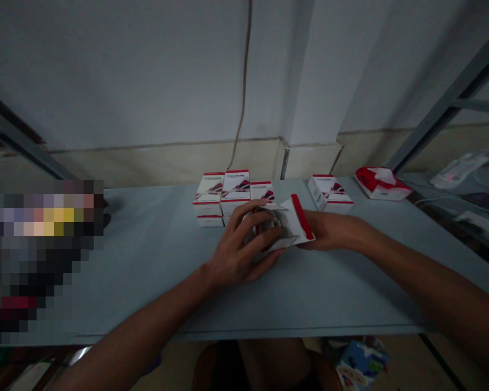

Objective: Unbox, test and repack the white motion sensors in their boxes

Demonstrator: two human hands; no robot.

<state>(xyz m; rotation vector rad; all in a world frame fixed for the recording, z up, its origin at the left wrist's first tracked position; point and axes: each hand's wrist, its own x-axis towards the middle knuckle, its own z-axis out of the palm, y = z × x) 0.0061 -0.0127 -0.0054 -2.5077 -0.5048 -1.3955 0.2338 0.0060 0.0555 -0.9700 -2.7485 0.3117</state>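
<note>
An opened white carton with a red-edged flap (299,220) is held above the table between my two hands. My right hand (320,231) grips it from behind and the right; most of those fingers are hidden by the carton. At the carton's open end, my left hand (246,241) curls its fingers over a dark, shiny item (274,222), partly covered and too dim to name. Whether that item is inside the carton or only at its mouth, I cannot tell. Just behind my left hand stand several white-and-red boxes (235,187), some of them stacked.
Another white-and-red box (332,193) sits behind my right hand. Farther right lies a red-and-white tissue pack (383,183). Cables and a power strip (458,168) are at the right. A wall backs the pale table (146,260); the left side is pixelated.
</note>
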